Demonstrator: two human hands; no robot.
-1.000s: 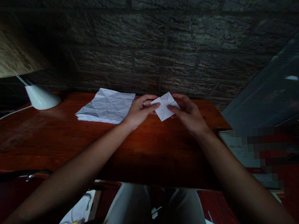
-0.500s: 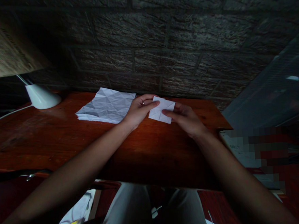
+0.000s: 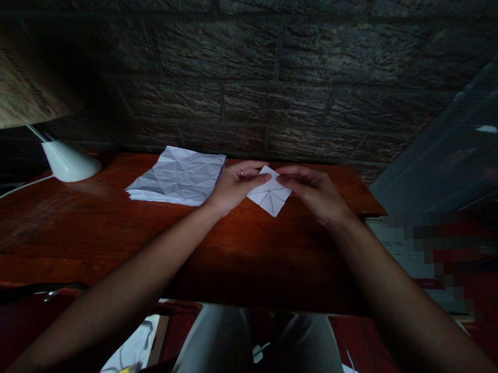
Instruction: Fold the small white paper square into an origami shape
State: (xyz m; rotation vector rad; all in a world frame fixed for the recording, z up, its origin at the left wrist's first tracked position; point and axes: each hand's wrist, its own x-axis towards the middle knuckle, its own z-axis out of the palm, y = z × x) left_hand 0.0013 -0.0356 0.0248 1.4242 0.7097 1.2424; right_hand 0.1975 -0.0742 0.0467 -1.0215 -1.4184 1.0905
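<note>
A small white folded paper (image 3: 271, 199) is held up over the wooden desk, one corner pointing down toward me, with crease lines meeting near its middle. My left hand (image 3: 237, 186) pinches its left upper edge, thumb on the front face and fingers behind; a ring shows on one finger. On the right upper edge, my right hand (image 3: 313, 190) grips the same paper between thumb and fingers. Just left of my left hand lies a stack of creased white sheets (image 3: 180, 174). The backs of the fingertips are hidden by the paper.
The wooden desk (image 3: 236, 250) runs against a dark block wall (image 3: 244, 56). At the left stands a lamp with a white base (image 3: 70, 162) and a wide shade (image 3: 6, 73), its cord trailing left. A grey panel (image 3: 450, 138) rises beyond the right edge.
The folded paper has turned from a roughly level square to a diamond with a corner toward me. My right hand's grip has shifted up to the paper's upper right edge.
</note>
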